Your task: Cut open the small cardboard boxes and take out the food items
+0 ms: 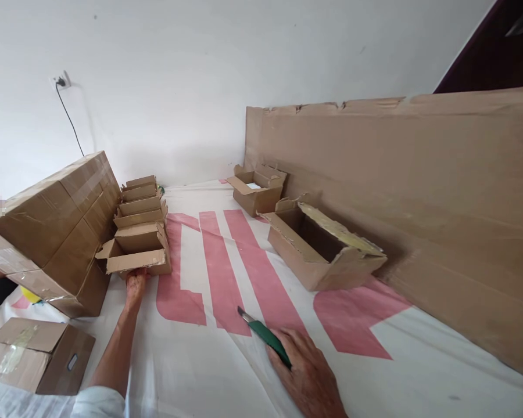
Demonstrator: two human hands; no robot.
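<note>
In the head view, my right hand (303, 368) is closed around a green-handled utility knife (268, 338), its blade tip pointing away to the upper left. That hand rests low over the cloth-covered surface. My left hand (136, 287) reaches to the near side of an open cardboard box (157, 268), with its fingers gripping under the front flap and partly hidden there. Behind this box stand several more open cardboard boxes (137, 208) in a row.
Large taped cartons (65, 215) are stacked at the left, with a small closed box (17, 354) nearer me. On the right, a long open box (305, 264) and a smaller open box (261, 200) stand before a tall cardboard panel (396, 157). Another person shows at the left edge.
</note>
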